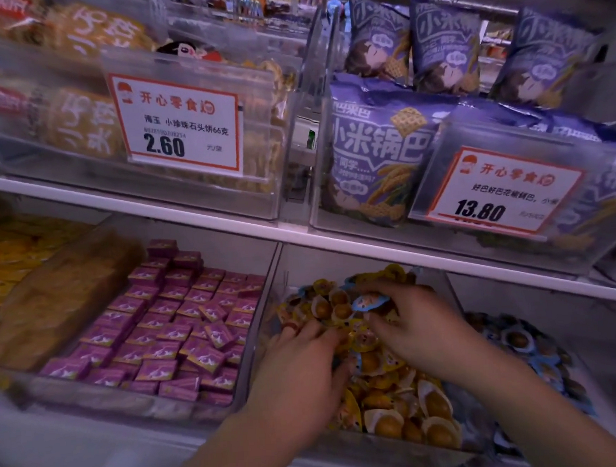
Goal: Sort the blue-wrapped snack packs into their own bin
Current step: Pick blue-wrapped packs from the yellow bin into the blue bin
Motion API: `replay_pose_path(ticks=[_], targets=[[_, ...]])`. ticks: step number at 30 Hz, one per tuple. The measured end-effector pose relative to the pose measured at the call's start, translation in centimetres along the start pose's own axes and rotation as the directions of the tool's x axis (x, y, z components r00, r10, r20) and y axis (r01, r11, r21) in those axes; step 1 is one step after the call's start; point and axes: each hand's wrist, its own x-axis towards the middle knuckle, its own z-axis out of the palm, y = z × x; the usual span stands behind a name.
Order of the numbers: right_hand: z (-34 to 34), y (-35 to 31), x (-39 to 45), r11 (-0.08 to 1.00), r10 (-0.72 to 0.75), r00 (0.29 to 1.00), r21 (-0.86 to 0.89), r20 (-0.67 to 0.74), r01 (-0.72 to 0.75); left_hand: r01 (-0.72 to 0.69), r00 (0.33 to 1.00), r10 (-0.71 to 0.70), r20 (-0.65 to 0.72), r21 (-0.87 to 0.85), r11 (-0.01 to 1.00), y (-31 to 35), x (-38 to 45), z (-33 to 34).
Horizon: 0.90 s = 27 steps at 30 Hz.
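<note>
Both forearms reach in from the near edge into the middle clear bin [269, 329] on the lower shelf. That bin holds a heap of yellow-wrapped snack packs [400, 408], round brown pieces showing thru the film.

Left hand [300, 360] lies palm-down on the near-left part of the heap, fingers spread fairly straight into the packs; grip released, nothing held as far as can be seen. Right hand [413, 320] sits a bit farther in, fingers curled over the pile w/ thumb and fingertips pinching a blue-wrapped snack pack [370, 301]. That pack is at the far-left edge of the right hand's grip, just beyond the left hand's fingertips, above the yellow packs.

Right of this, past a clear divider, the next bin [519, 292] holds more blue-wrapped packs [515, 343], partly hidden behind the right forearm. To the left, a bin of small purple boxes [168, 325], then a tan loaf-shaped package [58, 302].

Upper shelf, far: clear bin w/ yellow bags [83, 120] and a price tag reading 2.60 [177, 124]; to the right, purple-blue rice-crisp bags [377, 149] and a price tag reading 13.80 [502, 192]. Picture is motion-blurred.
</note>
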Motion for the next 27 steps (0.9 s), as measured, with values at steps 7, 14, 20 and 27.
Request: replay_pose_path(ticks=[7,14,20,27], targets=[[0.1,-0.1,-0.5,0.999,0.018,0.995,0.043,0.097,-0.022,0.018,0.993,-0.028,-0.116,-0.082,0.996,-0.1,0.3,-0.5],[0.4,-1.9,-2.5,0.919,-0.005,0.988,0.390,-0.154,0.066,0.200,0.900,-0.434,-0.037,-0.849,0.488,1.2,0.1,-1.8],[3.1,-3.4,-1.4,0.932,-0.214,0.929,0.348,0.303,0.102,0.330,0.804,-0.379,0.459,-0.873,-0.359,2.7,0.0,-3.3],[4.1,-0.3,8.5,0.911,0.140,0.967,0.356,0.212,-0.210,0.322,0.753,-0.431,0.497,-0.850,-0.418,2.4,-0.6,-3.5]])
